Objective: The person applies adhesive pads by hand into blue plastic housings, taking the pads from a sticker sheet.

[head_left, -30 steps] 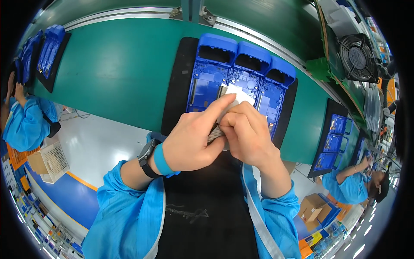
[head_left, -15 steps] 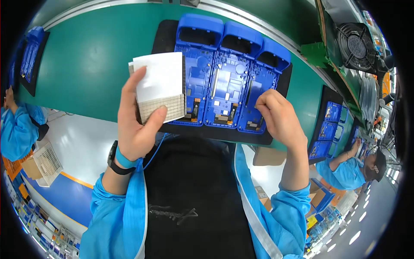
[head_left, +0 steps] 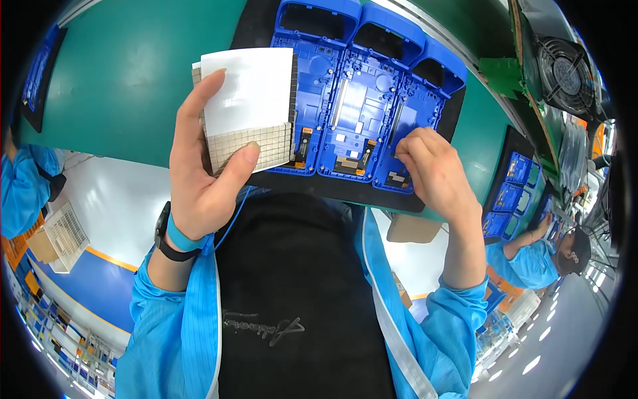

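Note:
My left hand [head_left: 203, 169] grips a stack of pad sheets [head_left: 249, 93], white on the upper part, with rows of small beige-grey squares below. The thumb presses on the squares. My right hand [head_left: 438, 169] is closed in a pinch above the lower part of the right blue plastic housing [head_left: 420, 106]; whatever its fingertips hold is too small or hidden to tell. Beside it lie the middle blue housing [head_left: 369, 100] and the left blue housing [head_left: 312, 76], partly covered by the stack. Small dark, silver and orange parts sit inside the housings.
The housings rest on a black mat [head_left: 319, 187] on a green table [head_left: 126, 86]. To the right, more blue housings [head_left: 512, 196] lie on another mat near a co-worker in a blue sleeve [head_left: 525, 263]. A black fan [head_left: 568, 73] stands at the far right.
The view has shifted, so the housings and table appear higher and slightly farther right. My right hand stays pinched over the right housing; my left hand still holds the stack.

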Demonstrator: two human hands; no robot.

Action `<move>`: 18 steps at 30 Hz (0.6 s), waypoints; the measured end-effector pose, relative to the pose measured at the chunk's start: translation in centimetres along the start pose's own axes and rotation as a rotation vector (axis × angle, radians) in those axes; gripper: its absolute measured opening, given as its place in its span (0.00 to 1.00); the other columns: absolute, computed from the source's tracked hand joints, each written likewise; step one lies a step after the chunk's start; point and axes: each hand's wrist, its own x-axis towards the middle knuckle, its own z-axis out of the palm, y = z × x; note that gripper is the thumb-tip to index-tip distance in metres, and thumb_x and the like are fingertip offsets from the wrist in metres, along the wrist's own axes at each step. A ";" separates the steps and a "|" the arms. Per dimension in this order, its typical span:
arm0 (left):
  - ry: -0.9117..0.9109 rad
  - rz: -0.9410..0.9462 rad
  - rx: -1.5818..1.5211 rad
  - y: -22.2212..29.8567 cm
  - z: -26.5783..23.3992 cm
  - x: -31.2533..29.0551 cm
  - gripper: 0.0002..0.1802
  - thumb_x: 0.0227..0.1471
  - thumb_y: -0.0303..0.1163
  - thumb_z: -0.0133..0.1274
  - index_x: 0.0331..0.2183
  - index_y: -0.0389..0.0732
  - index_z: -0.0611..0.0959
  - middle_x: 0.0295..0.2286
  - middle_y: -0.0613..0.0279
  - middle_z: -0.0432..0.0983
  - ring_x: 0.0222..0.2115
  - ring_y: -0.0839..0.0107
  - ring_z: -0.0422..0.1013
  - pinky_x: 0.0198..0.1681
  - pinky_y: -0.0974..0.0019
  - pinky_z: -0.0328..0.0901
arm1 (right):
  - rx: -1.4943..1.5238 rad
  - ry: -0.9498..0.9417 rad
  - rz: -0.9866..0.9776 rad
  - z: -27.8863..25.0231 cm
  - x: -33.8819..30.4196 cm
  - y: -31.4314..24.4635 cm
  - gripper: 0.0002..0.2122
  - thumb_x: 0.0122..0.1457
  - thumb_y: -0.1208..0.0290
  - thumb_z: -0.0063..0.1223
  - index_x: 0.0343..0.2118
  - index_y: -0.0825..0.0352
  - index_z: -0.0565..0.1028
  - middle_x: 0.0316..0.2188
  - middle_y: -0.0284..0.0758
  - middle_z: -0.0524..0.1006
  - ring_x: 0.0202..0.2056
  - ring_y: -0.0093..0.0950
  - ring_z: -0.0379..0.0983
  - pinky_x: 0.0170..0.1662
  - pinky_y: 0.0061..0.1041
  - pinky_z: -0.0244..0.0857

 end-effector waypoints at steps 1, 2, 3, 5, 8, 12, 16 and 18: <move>0.000 -0.001 0.008 0.1 0.0 0.0 0.40 0.50 0.19 0.50 0.64 0.36 0.60 0.55 0.47 0.65 0.56 0.60 0.66 0.57 0.59 0.64 | -0.005 0.006 -0.007 0.0 0.0 0.0 0.05 0.53 0.83 0.56 0.30 0.70 0.72 0.30 0.40 0.73 0.33 0.40 0.71 0.36 0.34 0.66; 0.000 -0.001 0.015 0.1 0.0 0.0 0.40 0.50 0.19 0.50 0.64 0.37 0.59 0.55 0.47 0.65 0.56 0.60 0.66 0.57 0.59 0.64 | -0.011 0.012 -0.014 0.1 0.0 0.0 0.05 0.53 0.83 0.56 0.30 0.70 0.72 0.29 0.40 0.73 0.33 0.39 0.71 0.36 0.34 0.66; -0.001 -0.004 0.014 0.2 0.0 0.0 0.40 0.50 0.19 0.50 0.64 0.37 0.59 0.55 0.47 0.65 0.56 0.60 0.66 0.57 0.59 0.64 | -0.009 0.009 -0.012 0.1 0.0 0.0 0.05 0.53 0.83 0.56 0.30 0.70 0.72 0.29 0.40 0.73 0.33 0.39 0.71 0.36 0.34 0.66; -0.011 0.014 0.031 0.3 0.0 0.1 0.40 0.50 0.19 0.50 0.64 0.37 0.59 0.56 0.47 0.65 0.56 0.60 0.66 0.57 0.59 0.64 | -0.006 0.003 -0.018 0.1 0.0 0.0 0.05 0.53 0.83 0.56 0.30 0.70 0.72 0.29 0.39 0.73 0.33 0.39 0.70 0.36 0.34 0.66; -0.024 0.020 0.032 0.1 0.0 0.1 0.40 0.50 0.19 0.50 0.64 0.37 0.59 0.56 0.47 0.65 0.56 0.60 0.67 0.57 0.59 0.64 | -0.015 0.004 -0.030 0.2 0.1 -0.1 0.04 0.53 0.83 0.56 0.30 0.70 0.72 0.29 0.39 0.73 0.33 0.39 0.70 0.36 0.34 0.65; -0.020 0.003 0.003 0.2 0.1 0.0 0.40 0.50 0.19 0.50 0.64 0.37 0.59 0.55 0.46 0.65 0.56 0.59 0.67 0.57 0.59 0.65 | -0.012 0.006 -0.029 0.2 0.1 -0.1 0.04 0.53 0.83 0.56 0.30 0.70 0.72 0.29 0.39 0.73 0.33 0.39 0.69 0.37 0.34 0.65; -0.014 0.021 0.045 0.0 0.1 0.2 0.40 0.50 0.21 0.51 0.64 0.37 0.59 0.56 0.46 0.65 0.55 0.60 0.68 0.57 0.60 0.66 | -0.016 0.010 -0.018 0.3 0.1 -0.1 0.05 0.52 0.83 0.56 0.29 0.70 0.72 0.29 0.39 0.73 0.32 0.39 0.69 0.36 0.34 0.65; -0.014 0.039 0.081 -0.1 0.1 0.2 0.41 0.49 0.23 0.51 0.65 0.38 0.59 0.57 0.46 0.64 0.55 0.60 0.69 0.56 0.61 0.67 | -0.018 0.013 -0.015 0.3 0.1 -0.2 0.05 0.52 0.83 0.57 0.29 0.70 0.72 0.29 0.39 0.73 0.32 0.39 0.69 0.36 0.34 0.65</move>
